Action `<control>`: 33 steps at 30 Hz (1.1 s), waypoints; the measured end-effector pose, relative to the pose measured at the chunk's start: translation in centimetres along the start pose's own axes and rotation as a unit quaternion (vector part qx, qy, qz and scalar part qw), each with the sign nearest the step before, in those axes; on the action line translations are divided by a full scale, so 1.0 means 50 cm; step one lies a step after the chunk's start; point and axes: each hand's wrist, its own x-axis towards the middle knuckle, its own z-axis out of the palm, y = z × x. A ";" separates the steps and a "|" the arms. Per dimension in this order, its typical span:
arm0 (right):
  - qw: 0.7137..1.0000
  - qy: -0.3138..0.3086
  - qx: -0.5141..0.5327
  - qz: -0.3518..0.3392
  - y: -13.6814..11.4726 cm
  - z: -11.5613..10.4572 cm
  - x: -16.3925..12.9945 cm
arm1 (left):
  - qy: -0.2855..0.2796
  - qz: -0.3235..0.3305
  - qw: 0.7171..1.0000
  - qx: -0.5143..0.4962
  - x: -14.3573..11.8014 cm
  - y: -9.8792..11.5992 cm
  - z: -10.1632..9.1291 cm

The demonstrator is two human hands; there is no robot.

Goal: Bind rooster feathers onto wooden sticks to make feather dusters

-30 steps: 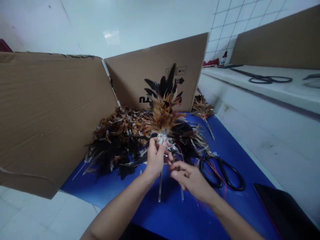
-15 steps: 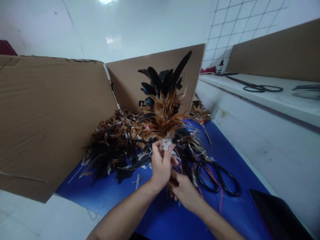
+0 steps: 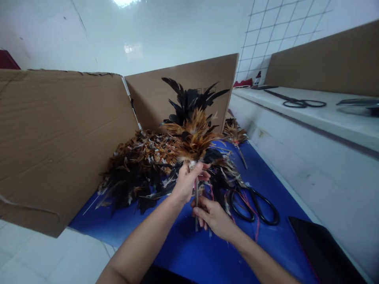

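Note:
A feather duster (image 3: 195,134), with black feathers at the top and orange-brown ones below, stands upright in front of me. My left hand (image 3: 187,180) is closed round its pale base, just under the brown feathers. Below that, a thin stick (image 3: 197,191) runs down into my right hand (image 3: 209,213), whose fingers are closed round it. Red string (image 3: 211,191) hangs beside the stick. Right of my right hand lie large black-handled scissors (image 3: 274,205), their blades partly covered by feathers.
Heaped brown and black feathers (image 3: 133,173) cover the left back of the blue table (image 3: 272,173). Cardboard panels (image 3: 59,146) stand at the left and back. Another feather duster (image 3: 235,136) lies back right. A black flat object (image 3: 322,248) sits front right. Long scissors (image 3: 299,103) rest on the ledge.
The duster's top has come lower and its feathers turned, bringing the bare stick into view between my hands. My right hand now grips the stick visibly. The camera view has shifted slightly.

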 end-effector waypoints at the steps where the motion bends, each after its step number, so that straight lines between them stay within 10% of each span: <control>1: 1.000 0.000 0.000 0.001 0.000 0.000 0.000 | -0.005 -0.010 1.000 -0.003 0.001 0.001 0.000; 12: 0.999 -0.012 -0.029 0.004 -0.007 0.004 -0.004 | -0.050 -0.091 0.994 -0.025 -0.010 0.001 -0.016; 20: 0.957 -0.118 -0.247 0.096 -0.033 -0.091 -0.045 | -0.001 -0.130 0.991 0.034 -0.008 -0.002 -0.099; 33: 0.868 0.148 -0.470 0.058 -0.010 -0.151 -0.018 | 0.072 -0.073 0.993 0.058 -0.002 0.007 -0.143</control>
